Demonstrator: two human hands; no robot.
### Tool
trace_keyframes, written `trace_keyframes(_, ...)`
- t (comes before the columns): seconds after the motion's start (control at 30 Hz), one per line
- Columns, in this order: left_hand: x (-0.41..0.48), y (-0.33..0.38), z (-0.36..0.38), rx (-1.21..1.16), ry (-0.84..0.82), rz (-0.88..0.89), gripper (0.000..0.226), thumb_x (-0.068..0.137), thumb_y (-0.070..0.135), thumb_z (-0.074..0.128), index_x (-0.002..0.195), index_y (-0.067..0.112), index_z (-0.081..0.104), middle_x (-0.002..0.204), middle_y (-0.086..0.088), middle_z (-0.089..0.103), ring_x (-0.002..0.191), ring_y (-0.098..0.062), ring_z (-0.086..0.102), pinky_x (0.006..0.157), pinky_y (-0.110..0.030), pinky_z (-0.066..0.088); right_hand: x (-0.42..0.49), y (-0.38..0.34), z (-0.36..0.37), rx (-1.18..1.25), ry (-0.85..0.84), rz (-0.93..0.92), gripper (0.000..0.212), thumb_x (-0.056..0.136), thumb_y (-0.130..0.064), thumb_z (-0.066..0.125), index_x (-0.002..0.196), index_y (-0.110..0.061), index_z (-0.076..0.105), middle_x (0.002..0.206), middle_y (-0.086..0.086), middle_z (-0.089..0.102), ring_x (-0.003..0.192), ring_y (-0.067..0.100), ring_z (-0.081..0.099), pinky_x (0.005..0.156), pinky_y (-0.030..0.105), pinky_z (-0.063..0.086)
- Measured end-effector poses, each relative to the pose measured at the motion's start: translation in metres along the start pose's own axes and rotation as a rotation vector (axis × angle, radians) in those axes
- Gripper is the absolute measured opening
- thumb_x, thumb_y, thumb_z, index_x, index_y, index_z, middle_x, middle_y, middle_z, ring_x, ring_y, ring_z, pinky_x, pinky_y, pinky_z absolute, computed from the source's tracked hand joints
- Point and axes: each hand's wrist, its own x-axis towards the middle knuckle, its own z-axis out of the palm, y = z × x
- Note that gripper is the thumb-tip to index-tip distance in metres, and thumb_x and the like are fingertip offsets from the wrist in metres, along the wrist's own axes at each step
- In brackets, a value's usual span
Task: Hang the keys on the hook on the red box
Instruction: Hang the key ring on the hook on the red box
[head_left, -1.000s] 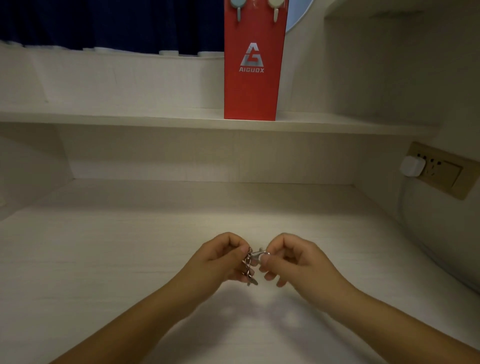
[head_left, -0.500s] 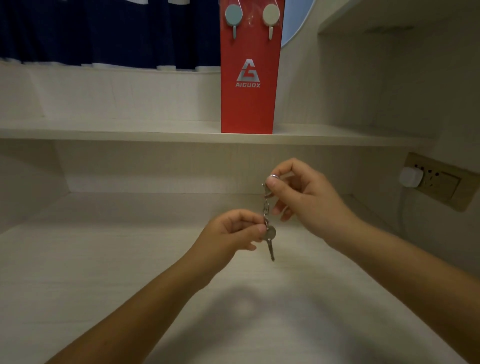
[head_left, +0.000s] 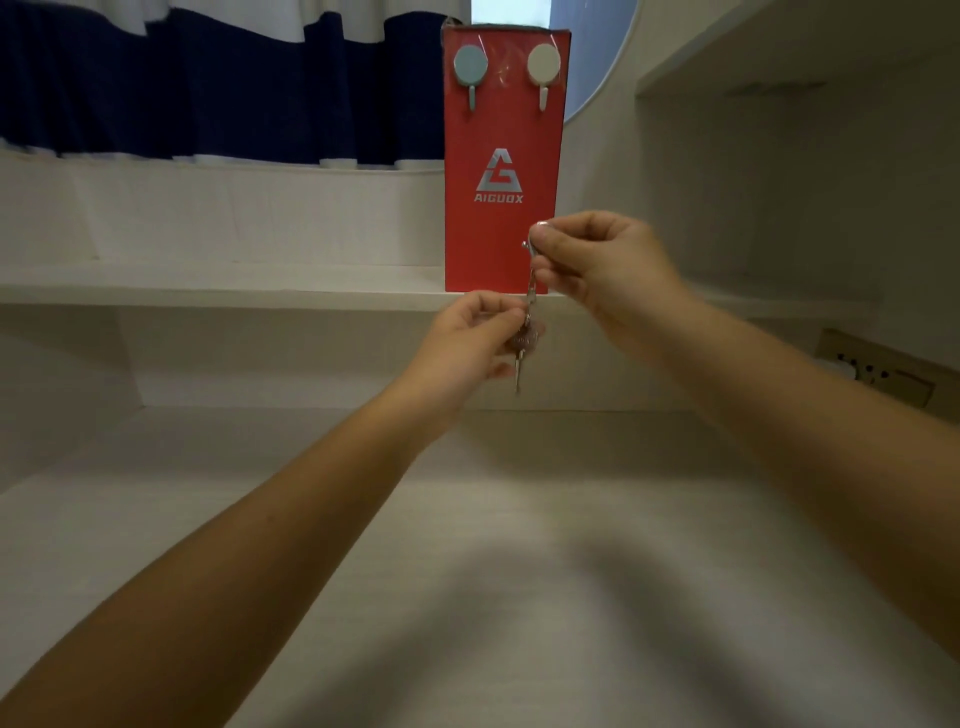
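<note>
A tall red box (head_left: 503, 156) with a silver logo stands upright on the white shelf (head_left: 218, 285). Two round hooks sit near its top: a pale blue hook (head_left: 470, 70) on the left and a cream hook (head_left: 542, 67) on the right, both bare. The keys (head_left: 524, 338) hang on a short chain in front of the box's lower part. My right hand (head_left: 602, 270) pinches the ring at the chain's top. My left hand (head_left: 478, 338) pinches the key heads below, and one key blade points down.
A dark blue and white curtain (head_left: 208, 88) hangs behind the shelf. A wall socket with a white plug (head_left: 872, 371) sits low on the right wall. The white desk surface (head_left: 519, 597) lies under my arms, and an upper shelf edge (head_left: 753, 47) juts out top right.
Both hands have lifted the keys from just above the desk up to the level of the shelf and the box's base. The chain now hangs straight between my hands.
</note>
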Motion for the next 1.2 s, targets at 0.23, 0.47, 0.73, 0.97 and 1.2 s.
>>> trace_keyframes(0.23, 0.032, 0.019, 0.002, -0.005, 0.072, -0.008, 0.010, 0.092, 0.015, 0.051, 0.085, 0.020, 0.057, 0.080, 0.002, 0.068, 0.066, -0.007, 0.060, 0.060, -0.022, 0.044, 0.040, -0.013, 0.003, -0.005, 0.069, 0.008, 0.010, 0.081, -0.006, 0.070, 0.083, -0.009, 0.060, 0.081, 0.004, 0.066, 0.071, 0.011, 0.067, 0.065, 0.019, 0.058)
trace_keyframes(0.47, 0.057, 0.034, 0.004, 0.011, 0.097, -0.002, 0.007, 0.092, 0.019, 0.053, 0.093, 0.016, 0.059, 0.094, -0.002, 0.064, 0.087, -0.016, 0.059, 0.074, -0.025, 0.049, 0.067, -0.026, 0.008, -0.034, 0.125, -0.012, 0.007, 0.082, -0.003, 0.067, 0.082, -0.009, 0.064, 0.088, 0.007, 0.068, 0.084, 0.018, 0.070, 0.073, 0.024, 0.061)
trace_keyframes(0.73, 0.084, 0.049, 0.003, 0.179, 0.166, 0.029, 0.023, 0.087, 0.018, 0.061, 0.109, 0.015, 0.060, 0.115, -0.002, 0.063, 0.104, -0.018, 0.058, 0.066, -0.021, 0.044, 0.095, -0.031, 0.009, -0.205, 0.309, -0.171, 0.010, 0.083, -0.014, 0.069, 0.092, -0.012, 0.066, 0.089, 0.000, 0.068, 0.084, 0.013, 0.069, 0.071, 0.021, 0.060)
trace_keyframes(0.97, 0.102, 0.059, -0.002, 0.152, 0.251, 0.078, 0.025, 0.083, 0.017, 0.067, 0.106, 0.011, 0.062, 0.101, -0.003, 0.066, 0.090, -0.014, 0.062, 0.072, -0.022, 0.051, 0.112, -0.038, 0.009, -0.203, 0.417, -0.183, 0.018, 0.080, -0.016, 0.072, 0.066, -0.021, 0.061, 0.075, -0.002, 0.068, 0.073, 0.011, 0.070, 0.074, 0.028, 0.062)
trace_keyframes(1.2, 0.114, 0.058, 0.006, 0.136, 0.294, 0.083, 0.005, 0.081, 0.013, 0.068, 0.085, 0.014, 0.065, 0.080, 0.002, 0.064, 0.080, -0.013, 0.061, 0.084, -0.029, 0.054, 0.126, -0.046, 0.010, -0.171, 0.497, -0.119, 0.022, 0.079, -0.013, 0.073, 0.062, -0.018, 0.059, 0.073, 0.001, 0.068, 0.069, 0.013, 0.071, 0.070, 0.028, 0.063)
